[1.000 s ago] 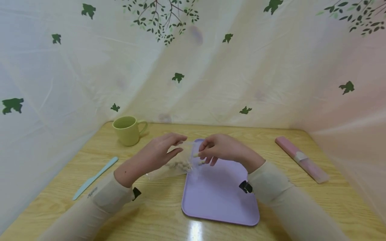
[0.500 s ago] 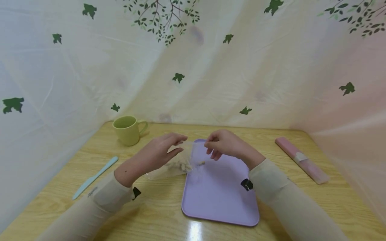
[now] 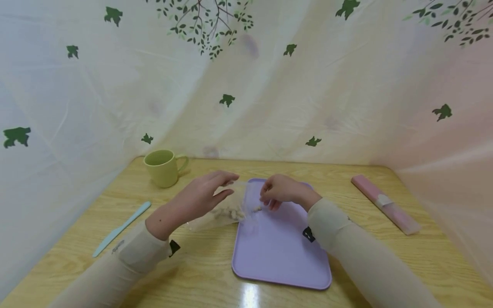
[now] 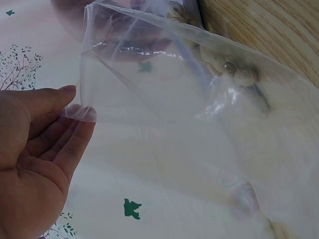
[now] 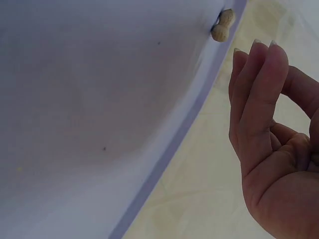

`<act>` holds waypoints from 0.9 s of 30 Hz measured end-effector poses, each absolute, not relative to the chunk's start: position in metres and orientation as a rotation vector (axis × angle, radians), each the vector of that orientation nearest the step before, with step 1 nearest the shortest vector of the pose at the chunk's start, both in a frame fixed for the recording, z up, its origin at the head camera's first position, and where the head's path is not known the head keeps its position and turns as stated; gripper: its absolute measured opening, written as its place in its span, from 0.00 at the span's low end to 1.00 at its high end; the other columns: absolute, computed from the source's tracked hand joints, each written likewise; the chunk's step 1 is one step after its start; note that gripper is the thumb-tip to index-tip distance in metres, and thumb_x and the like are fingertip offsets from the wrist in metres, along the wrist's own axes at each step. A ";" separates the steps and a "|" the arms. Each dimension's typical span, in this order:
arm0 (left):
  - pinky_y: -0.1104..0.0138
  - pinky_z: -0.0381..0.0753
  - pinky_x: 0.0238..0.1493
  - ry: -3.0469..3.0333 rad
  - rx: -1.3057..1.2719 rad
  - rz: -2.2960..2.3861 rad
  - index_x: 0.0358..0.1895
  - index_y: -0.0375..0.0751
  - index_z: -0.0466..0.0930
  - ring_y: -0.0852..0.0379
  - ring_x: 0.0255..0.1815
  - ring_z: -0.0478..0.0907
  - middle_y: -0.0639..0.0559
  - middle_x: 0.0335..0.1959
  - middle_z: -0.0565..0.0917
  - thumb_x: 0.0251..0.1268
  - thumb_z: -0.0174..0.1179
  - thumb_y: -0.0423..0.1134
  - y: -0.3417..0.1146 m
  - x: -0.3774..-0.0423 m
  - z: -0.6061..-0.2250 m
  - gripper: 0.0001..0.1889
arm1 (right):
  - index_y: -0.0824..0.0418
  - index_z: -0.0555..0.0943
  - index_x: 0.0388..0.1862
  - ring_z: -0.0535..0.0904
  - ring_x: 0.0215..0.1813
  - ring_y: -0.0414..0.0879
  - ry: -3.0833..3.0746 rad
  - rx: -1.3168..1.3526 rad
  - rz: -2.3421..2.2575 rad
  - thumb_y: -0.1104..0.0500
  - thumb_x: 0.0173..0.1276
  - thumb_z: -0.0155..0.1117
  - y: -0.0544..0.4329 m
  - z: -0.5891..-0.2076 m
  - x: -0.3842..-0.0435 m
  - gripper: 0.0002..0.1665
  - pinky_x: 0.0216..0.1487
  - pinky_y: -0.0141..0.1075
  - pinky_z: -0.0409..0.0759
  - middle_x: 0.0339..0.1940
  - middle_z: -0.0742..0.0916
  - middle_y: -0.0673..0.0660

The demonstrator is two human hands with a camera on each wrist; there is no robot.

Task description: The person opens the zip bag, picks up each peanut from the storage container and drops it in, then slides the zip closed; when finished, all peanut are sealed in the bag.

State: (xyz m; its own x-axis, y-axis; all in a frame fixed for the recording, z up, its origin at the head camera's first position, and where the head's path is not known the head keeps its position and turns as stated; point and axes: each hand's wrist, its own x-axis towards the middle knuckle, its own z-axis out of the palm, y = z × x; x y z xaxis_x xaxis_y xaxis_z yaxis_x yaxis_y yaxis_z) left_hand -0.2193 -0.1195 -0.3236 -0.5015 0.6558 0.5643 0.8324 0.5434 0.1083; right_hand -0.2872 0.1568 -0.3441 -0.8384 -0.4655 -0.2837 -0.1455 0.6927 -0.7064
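A clear plastic bag (image 3: 206,221) with peanuts (image 3: 231,213) inside lies partly over the left edge of a purple tray (image 3: 281,252). My left hand (image 3: 200,192) pinches the bag's upper edge between thumb and fingers; the left wrist view shows the clear film (image 4: 149,99) stretched from those fingertips. One peanut (image 5: 223,26) rests on the tray near its rim. Close over the tray, beside the bag's mouth, is my right hand (image 3: 281,191), fingers bent and thumb brought behind them. The tips of its thumb and index finger are hidden, so I cannot tell whether they hold anything.
A green mug (image 3: 161,169) stands at the back left. A pale blue knife (image 3: 122,229) lies to the left of my left arm. On the right is a long pink case (image 3: 385,204). A printed curtain (image 3: 262,111) hangs behind the wooden table (image 3: 185,273).
My right hand first drew back from the bag's mouth to the right, something pale at its fingertips one second ago, then came down closer to the tray. My left hand stayed in place.
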 end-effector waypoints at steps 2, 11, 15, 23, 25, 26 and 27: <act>0.58 0.93 0.53 -2.320 -1.199 -0.509 0.64 0.36 0.81 0.50 0.53 0.91 0.43 0.58 0.89 0.73 0.69 0.32 -0.120 -0.219 -0.323 0.20 | 0.63 0.88 0.44 0.88 0.29 0.44 2.460 -0.474 -0.930 0.60 0.74 0.70 0.153 -0.345 -0.288 0.06 0.38 0.38 0.92 0.36 0.92 0.59; 0.58 0.92 0.53 -2.302 -1.180 -0.486 0.63 0.35 0.82 0.50 0.52 0.91 0.42 0.57 0.90 0.72 0.70 0.32 -0.122 -0.220 -0.316 0.19 | 0.64 0.86 0.42 0.86 0.24 0.42 2.407 -0.481 -0.842 0.66 0.72 0.68 0.145 -0.353 -0.289 0.03 0.33 0.36 0.91 0.30 0.88 0.56; 0.58 0.92 0.53 -2.307 -1.161 -0.479 0.63 0.35 0.82 0.51 0.53 0.91 0.43 0.57 0.90 0.72 0.70 0.32 -0.123 -0.219 -0.314 0.19 | 0.64 0.86 0.40 0.86 0.25 0.42 2.401 -0.494 -0.840 0.65 0.73 0.69 0.144 -0.355 -0.290 0.02 0.33 0.35 0.91 0.29 0.87 0.55; 0.58 0.92 0.53 -2.319 -1.149 -0.494 0.64 0.37 0.82 0.51 0.54 0.91 0.44 0.58 0.89 0.73 0.69 0.32 -0.125 -0.217 -0.311 0.19 | 0.65 0.85 0.36 0.87 0.27 0.43 2.405 -0.492 -0.814 0.61 0.76 0.70 0.146 -0.357 -0.287 0.08 0.35 0.36 0.91 0.30 0.88 0.56; 0.58 0.92 0.52 -2.306 -1.154 -0.492 0.63 0.36 0.82 0.51 0.53 0.91 0.44 0.57 0.90 0.72 0.70 0.32 -0.125 -0.217 -0.311 0.19 | 0.65 0.86 0.36 0.87 0.27 0.42 2.405 -0.490 -0.823 0.62 0.76 0.68 0.147 -0.357 -0.286 0.08 0.35 0.36 0.91 0.30 0.88 0.56; 0.58 0.92 0.52 -2.300 -1.155 -0.489 0.63 0.36 0.82 0.51 0.53 0.91 0.44 0.57 0.90 0.72 0.70 0.32 -0.125 -0.217 -0.312 0.19 | 0.65 0.86 0.36 0.87 0.26 0.42 2.405 -0.491 -0.827 0.61 0.76 0.68 0.148 -0.358 -0.286 0.08 0.35 0.36 0.91 0.29 0.88 0.56; 0.58 0.92 0.52 -2.295 -1.157 -0.486 0.63 0.36 0.82 0.51 0.53 0.91 0.44 0.57 0.90 0.72 0.70 0.32 -0.125 -0.217 -0.312 0.19 | 0.66 0.86 0.36 0.87 0.26 0.42 2.406 -0.494 -0.830 0.61 0.76 0.68 0.149 -0.358 -0.285 0.09 0.35 0.36 0.91 0.29 0.88 0.56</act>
